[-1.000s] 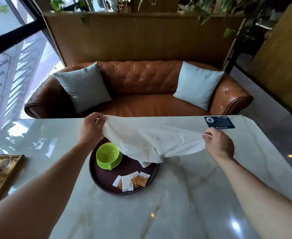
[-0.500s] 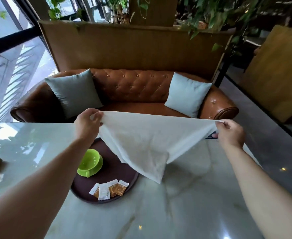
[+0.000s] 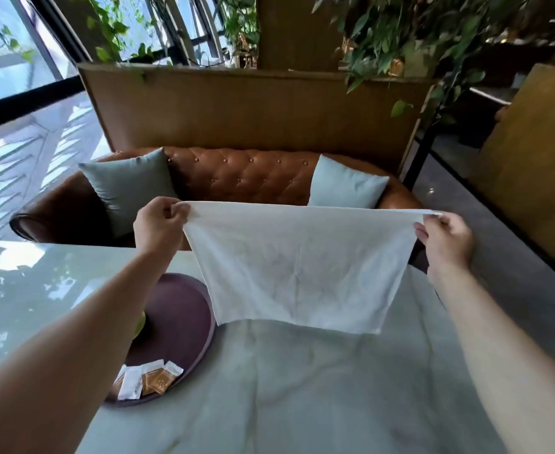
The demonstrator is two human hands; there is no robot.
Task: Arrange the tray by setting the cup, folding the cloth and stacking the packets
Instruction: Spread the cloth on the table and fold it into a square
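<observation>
A white cloth (image 3: pixel 299 267) hangs flat in the air above the table, stretched taut by its two top corners. My left hand (image 3: pixel 158 224) pinches the left corner and my right hand (image 3: pixel 445 239) pinches the right one. Below and to the left lies a round dark purple tray (image 3: pixel 184 309). Several white and brown packets (image 3: pixel 148 381) lie side by side on its near part. Only a sliver of the green cup (image 3: pixel 141 324) shows on the tray; my left forearm hides the rest.
The pale marble table (image 3: pixel 302 388) stretches toward me. Behind it stands a brown leather sofa (image 3: pixel 243 176) with two grey-blue cushions (image 3: pixel 128 185). A wooden partition with plants rises beyond. The floor drops off at the table's right edge.
Both hands rose and spread apart, pulling the cloth off the tray into a flat hanging sheet. The view tilted up, so my left forearm now covers most of the cup.
</observation>
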